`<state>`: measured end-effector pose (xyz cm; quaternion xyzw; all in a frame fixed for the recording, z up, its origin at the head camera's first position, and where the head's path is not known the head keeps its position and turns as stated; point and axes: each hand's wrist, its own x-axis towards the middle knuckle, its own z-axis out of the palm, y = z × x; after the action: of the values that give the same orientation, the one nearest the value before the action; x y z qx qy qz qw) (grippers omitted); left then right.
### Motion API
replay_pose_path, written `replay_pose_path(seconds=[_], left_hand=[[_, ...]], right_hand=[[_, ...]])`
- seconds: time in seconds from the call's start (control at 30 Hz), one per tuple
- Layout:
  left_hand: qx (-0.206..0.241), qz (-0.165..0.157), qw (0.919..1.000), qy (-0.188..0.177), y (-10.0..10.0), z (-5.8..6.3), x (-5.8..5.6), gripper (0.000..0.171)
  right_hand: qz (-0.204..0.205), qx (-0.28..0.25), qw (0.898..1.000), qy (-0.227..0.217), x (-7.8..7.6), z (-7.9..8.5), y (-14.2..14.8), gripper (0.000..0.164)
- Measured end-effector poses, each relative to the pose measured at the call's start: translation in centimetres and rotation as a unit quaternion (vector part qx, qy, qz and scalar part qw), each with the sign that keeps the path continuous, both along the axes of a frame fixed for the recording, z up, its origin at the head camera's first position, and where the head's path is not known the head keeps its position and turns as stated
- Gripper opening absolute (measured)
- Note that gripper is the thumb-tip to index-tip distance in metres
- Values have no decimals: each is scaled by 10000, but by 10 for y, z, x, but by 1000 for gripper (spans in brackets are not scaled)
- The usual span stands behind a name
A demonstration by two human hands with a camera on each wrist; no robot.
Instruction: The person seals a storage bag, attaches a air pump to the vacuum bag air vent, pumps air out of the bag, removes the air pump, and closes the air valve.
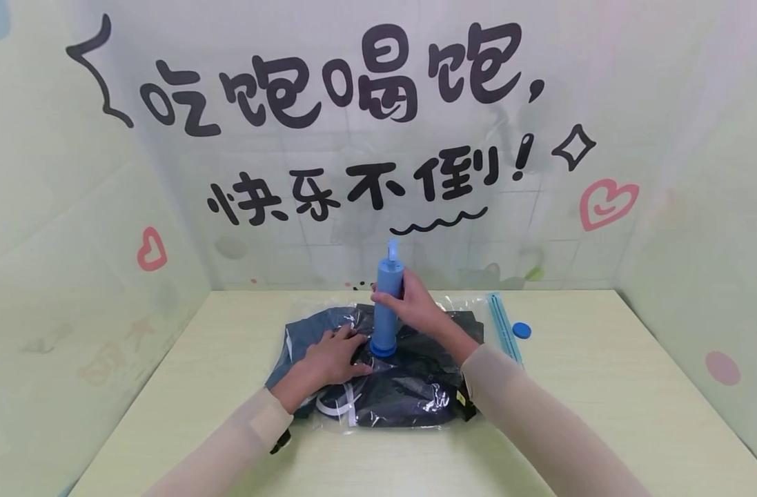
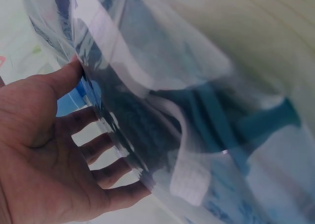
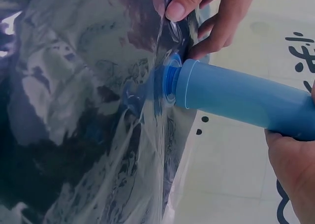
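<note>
A clear plastic vacuum storage bag (image 1: 415, 404) lies on the table with dark folded clothes inside; a white strap (image 2: 118, 51) shows through the film. Upright on the bag's valve (image 3: 172, 81) stands a blue hand pump (image 1: 387, 304), its handle (image 1: 393, 249) sticking out at the top. My right hand (image 1: 420, 304) grips the pump's barrel from the right. To the left of the pump's base, my left hand (image 1: 336, 355) rests on the bag, fingers spread and touching the film.
A small round blue cap (image 1: 522, 330) lies to the right of the bag, near its blue zip edge (image 1: 505, 328). Behind the pale wooden table (image 1: 185, 414) hangs a white curtain (image 1: 378, 159) with printed black characters.
</note>
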<state>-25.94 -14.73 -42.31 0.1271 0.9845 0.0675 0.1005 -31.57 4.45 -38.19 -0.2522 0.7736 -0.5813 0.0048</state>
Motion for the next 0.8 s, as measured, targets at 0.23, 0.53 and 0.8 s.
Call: replay_pose_path(seconds=[0.23,0.53,0.8], left_hand=[[36,3,10000,-13,0,1,1,65],[68,9,10000,-25,0,2,0,65],[133,-101,9999,-18,-1,1,0,65]], right_hand=[[-68,54,9999,-66,4,-3,-1,54],[-164,224,9996,8,10,-5,-1,54],[-233,763,9963,317,19,-2,-8,69]])
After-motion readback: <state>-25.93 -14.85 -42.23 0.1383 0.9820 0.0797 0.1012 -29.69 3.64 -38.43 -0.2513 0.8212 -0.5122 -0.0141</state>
